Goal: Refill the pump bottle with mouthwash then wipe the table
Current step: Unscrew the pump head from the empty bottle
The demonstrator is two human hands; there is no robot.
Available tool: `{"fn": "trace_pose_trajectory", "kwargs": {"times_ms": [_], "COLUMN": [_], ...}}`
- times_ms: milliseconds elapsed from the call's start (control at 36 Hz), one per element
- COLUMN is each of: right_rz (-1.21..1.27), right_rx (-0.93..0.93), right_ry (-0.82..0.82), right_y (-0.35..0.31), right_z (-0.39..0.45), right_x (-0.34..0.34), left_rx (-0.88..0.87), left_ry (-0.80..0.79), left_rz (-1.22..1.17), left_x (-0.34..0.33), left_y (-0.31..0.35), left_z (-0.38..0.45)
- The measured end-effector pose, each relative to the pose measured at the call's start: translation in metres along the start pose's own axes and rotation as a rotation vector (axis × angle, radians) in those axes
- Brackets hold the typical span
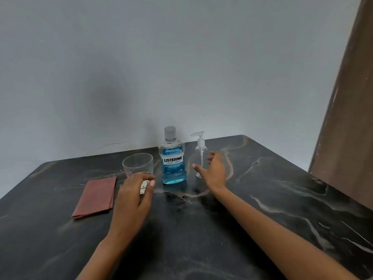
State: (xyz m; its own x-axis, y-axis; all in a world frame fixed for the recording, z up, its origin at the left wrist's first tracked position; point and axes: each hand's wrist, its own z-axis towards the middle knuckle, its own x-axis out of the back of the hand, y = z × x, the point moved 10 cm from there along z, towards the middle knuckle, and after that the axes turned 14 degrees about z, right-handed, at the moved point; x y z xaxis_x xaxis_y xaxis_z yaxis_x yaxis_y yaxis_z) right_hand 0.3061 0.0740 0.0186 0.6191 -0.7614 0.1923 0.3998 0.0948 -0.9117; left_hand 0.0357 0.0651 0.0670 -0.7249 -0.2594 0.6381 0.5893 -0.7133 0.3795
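We find a dark marbled desk (272, 188) set against a grey wall (141, 67), with a brown panel (347, 118) standing at the right edge of the view.

The mouthwash bottle (173, 158) stands upright near the back edge of the desk, cap on, holding blue liquid and bearing a blue label that reads LISTERINE COOL MINT. Just to its right stands the pump bottle (200, 152), clear, upright, with its white pump head fitted and the spout pointing left. We see no liquid in it, though the lower part is partly hidden by the right hand.

Left of the mouthwash bottle stands a clear glass (137, 164), upright. Left of the glass lies a folded reddish cloth (94, 196), flat on the desk and apart from the other things.

The left hand (134, 197) reaches to the base of the glass with fingers curled round its lower part; we judge it to be gripping the glass. The right hand (214, 170) is spread, fingers relaxed and thumb out to the left, directly in front of the pump bottle. We cannot tell whether it touches the bottle; it holds nothing
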Motion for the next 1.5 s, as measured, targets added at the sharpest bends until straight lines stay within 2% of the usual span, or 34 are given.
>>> {"fn": "trace_pose_trajectory", "kwargs": {"times_ms": [167,278,500,583,722,1194,1500], "right_rz": [0.003,0.128,0.424,0.453,0.462,0.573,0.583], "right_rx": [0.023,0.077,0.096,0.076,0.035,-0.007,-0.026], "right_ry": [-0.042,-0.12,-0.614,-0.739,-0.873,-0.978,-0.97], "right_y": [-0.011,-0.038,-0.1,-0.104,-0.096,-0.09,-0.102], "right_z": [-0.007,-0.045,-0.109,-0.116,-0.124,-0.147,-0.151], "right_x": [0.009,0.012,-0.043,-0.061,-0.076,-0.075,-0.07], "left_rx": [-0.001,0.003,0.143,0.211,0.278,0.38,0.399], "left_ry": [-0.007,-0.014,-0.028,-0.021,-0.021,-0.107,-0.137], "left_rz": [-0.026,-0.094,-0.478,-0.614,-0.678,-0.791,-0.916], "left_x": [-0.001,0.006,0.014,0.021,0.026,0.014,0.019], "left_y": [-0.001,0.002,-0.005,-0.009,-0.016,-0.031,-0.02], "left_z": [-0.003,-0.006,-0.008,-0.008,-0.01,-0.011,-0.011]}}
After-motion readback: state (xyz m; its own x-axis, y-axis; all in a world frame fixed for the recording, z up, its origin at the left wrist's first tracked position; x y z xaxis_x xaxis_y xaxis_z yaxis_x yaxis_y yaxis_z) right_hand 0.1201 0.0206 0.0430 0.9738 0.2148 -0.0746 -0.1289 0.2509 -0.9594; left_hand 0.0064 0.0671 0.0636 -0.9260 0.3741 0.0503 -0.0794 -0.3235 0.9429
